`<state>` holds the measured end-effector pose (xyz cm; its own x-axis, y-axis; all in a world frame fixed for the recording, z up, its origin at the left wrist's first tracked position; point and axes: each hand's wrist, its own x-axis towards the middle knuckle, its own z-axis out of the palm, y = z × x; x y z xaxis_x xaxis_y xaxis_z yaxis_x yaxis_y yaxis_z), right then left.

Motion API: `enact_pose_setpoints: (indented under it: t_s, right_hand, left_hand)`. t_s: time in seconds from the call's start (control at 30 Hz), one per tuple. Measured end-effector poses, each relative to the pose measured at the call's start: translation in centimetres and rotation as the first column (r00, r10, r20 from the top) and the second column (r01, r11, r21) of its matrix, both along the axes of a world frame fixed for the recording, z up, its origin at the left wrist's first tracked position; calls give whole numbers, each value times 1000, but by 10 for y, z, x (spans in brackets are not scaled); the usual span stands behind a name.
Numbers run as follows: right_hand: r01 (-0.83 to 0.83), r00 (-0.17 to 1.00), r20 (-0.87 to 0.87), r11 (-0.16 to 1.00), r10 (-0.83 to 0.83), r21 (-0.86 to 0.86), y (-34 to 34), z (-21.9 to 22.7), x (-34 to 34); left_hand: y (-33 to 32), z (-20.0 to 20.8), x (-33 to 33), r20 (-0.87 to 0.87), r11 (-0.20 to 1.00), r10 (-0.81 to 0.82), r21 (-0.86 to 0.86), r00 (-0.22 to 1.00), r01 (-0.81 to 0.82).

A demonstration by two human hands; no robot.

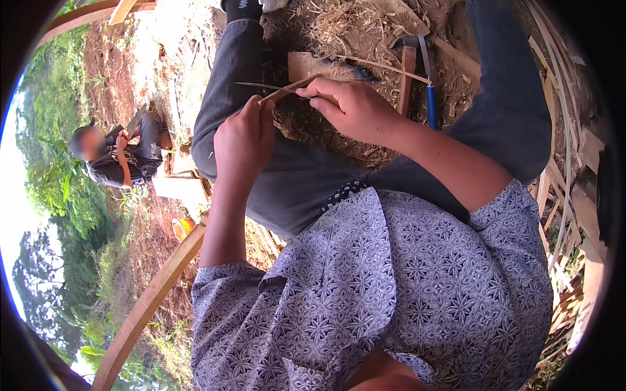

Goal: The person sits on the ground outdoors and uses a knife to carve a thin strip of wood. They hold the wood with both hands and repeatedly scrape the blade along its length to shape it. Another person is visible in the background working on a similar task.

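Observation:
My left hand (245,135) is closed round one end of a short, flat brown wood strip (287,93), in front of my lap. My right hand (365,112) grips a thin knife (264,85) whose narrow blade points left and crosses the strip, seemingly touching it. The right fingers also lie close to the strip's far end, and they hide most of the knife's handle. Just beyond my hands a pale wood block (301,65) lies on the ground between my legs.
Right of the block lie a tool with a wooden handle (407,77) and a blade with a blue handle (432,107). Shavings (339,23) cover the soil. Long strips (561,130) and offcuts are piled at right. At left another person (124,153) sits beyond a wooden beam (153,300).

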<state>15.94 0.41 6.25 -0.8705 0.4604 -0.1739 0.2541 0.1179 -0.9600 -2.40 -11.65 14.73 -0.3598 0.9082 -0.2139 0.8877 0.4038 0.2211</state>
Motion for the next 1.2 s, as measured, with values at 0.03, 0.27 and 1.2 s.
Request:
enact_pose_setpoints:
  t_s: [0.03, 0.27, 1.2]
  right_hand:
    - [40, 994, 102, 999, -42, 26, -2, -17, 3]
    - [4, 996, 93, 998, -10, 64, 1, -9, 3]
    - [89, 994, 41, 980, -97, 178, 5, -51, -3]
  left_hand:
    - [4, 3, 3, 10, 1000, 4, -22, 1000, -4]
    - [3, 2, 2, 4, 1000, 22, -9, 1000, -22]
    - [30, -5, 4, 21, 995, -95, 26, 995, 94]
